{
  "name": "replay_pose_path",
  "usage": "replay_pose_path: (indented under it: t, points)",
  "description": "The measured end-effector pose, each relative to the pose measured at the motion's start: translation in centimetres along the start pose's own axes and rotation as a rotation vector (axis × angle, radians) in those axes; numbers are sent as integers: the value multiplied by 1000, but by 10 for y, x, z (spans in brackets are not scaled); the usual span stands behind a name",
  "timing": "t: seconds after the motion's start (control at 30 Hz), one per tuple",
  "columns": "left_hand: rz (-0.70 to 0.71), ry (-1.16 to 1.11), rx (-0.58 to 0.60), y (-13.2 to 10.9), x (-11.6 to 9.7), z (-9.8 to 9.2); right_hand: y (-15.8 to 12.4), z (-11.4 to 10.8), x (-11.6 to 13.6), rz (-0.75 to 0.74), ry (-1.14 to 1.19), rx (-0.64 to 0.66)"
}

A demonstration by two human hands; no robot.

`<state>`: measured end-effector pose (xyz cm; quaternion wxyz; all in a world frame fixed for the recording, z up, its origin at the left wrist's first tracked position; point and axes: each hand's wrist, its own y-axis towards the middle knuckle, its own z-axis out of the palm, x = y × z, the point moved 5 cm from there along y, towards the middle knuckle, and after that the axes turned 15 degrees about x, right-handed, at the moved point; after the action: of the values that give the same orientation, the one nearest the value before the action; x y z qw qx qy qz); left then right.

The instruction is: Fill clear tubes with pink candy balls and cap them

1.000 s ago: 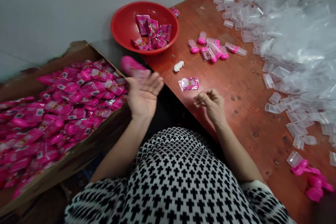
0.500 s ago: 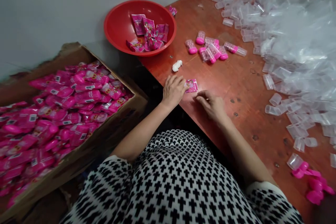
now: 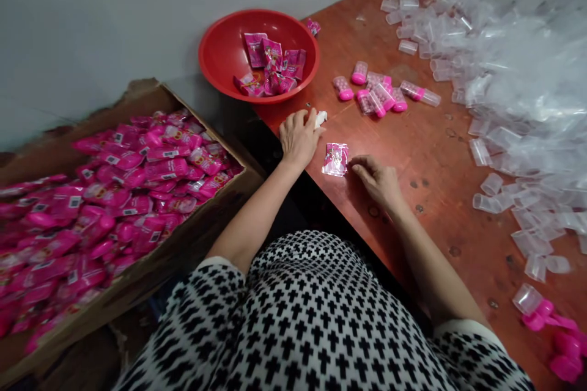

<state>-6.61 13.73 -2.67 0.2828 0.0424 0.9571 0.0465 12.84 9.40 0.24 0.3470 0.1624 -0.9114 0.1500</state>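
A small pink printed packet (image 3: 336,159) lies on the red-brown table (image 3: 413,153) near its front edge. My right hand (image 3: 378,178) rests on the table just right of it, fingers curled, fingertips touching the packet's edge. My left hand (image 3: 299,136) sits palm down further left, fingers closing over a small white wad (image 3: 320,117).
A red bowl (image 3: 220,52) with several pink packets stands at the back. A cardboard box (image 3: 137,281) full of pink packets sits to the left. Pink-capped filled tubes (image 3: 376,90) lie mid-table; empty clear tubes (image 3: 495,183) and plastic bags (image 3: 536,73) cover the right. Loose pink caps (image 3: 557,342) lie bottom right.
My left hand, raised near the box a second ago, dropped to the packet, then moved up onto the white wad. The packet shifted slightly toward my right hand.
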Motion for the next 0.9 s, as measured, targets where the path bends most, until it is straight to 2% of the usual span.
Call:
replay_pose_path:
  t: [0.1,0.23,0.33,0.43,0.5,0.57,0.67,0.77,0.9]
  points:
    - [-4,-27,50,28,12,9,-3,4,2,-2,26,1]
    - [-29,-61,47,38,18,12,-3,7,0,-16,72,-15]
    - [-10,-117,51,30,14,9,-6,8,-5,-12,109,-20]
    - [126,-179,51,7,0,5,-11,9,-12,-4,166,-14]
    - [241,-208,96,-13,-12,8,-14,8,-15,4,208,-23]
    - [289,-217,161,-29,-21,16,-15,7,-16,10,234,-36]
    - [250,-241,183,-41,-27,27,-14,7,-14,11,228,-44]
    - [207,-274,139,-39,-28,31,-12,8,-12,14,241,-49]
    - [198,-317,101,-37,-27,32,-5,10,-11,10,370,-108]
